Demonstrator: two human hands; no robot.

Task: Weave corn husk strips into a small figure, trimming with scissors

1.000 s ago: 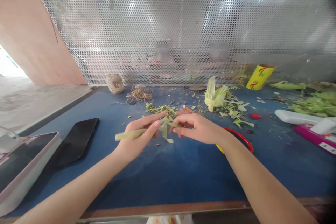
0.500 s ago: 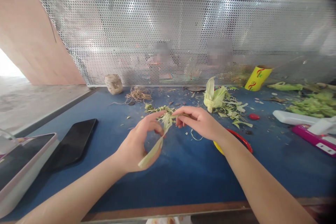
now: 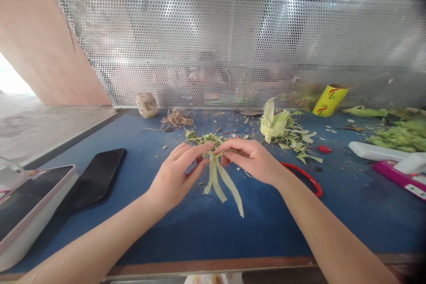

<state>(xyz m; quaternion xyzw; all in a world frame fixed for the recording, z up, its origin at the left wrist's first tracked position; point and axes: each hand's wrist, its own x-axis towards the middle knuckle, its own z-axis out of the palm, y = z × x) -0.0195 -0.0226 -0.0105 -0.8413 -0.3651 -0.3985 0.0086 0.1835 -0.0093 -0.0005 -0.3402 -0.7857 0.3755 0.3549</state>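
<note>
My left hand pinches pale green leaf strips, which look like corn husk, between thumb and forefinger. Opposite it, my right hand grips the same bundle at its top, with fingertips close to the left ones. Several flat strip ends hang down loose over the blue table. Just beyond the fingertips lies a knobbly, twisted length of the same leaf, which seems to run into the bundle. Exactly where the strips cross is hidden by my fingers.
Phone and pink-edged case lie left. Behind are a pale block, twine and perforated screen. To the right are a leaf bunch, yellow roll, red-handled tool and purple power strip.
The long strip that lay across my left palm now hangs down between my hands, with several ends spread. My left fingers have closed in towards the right hand.
</note>
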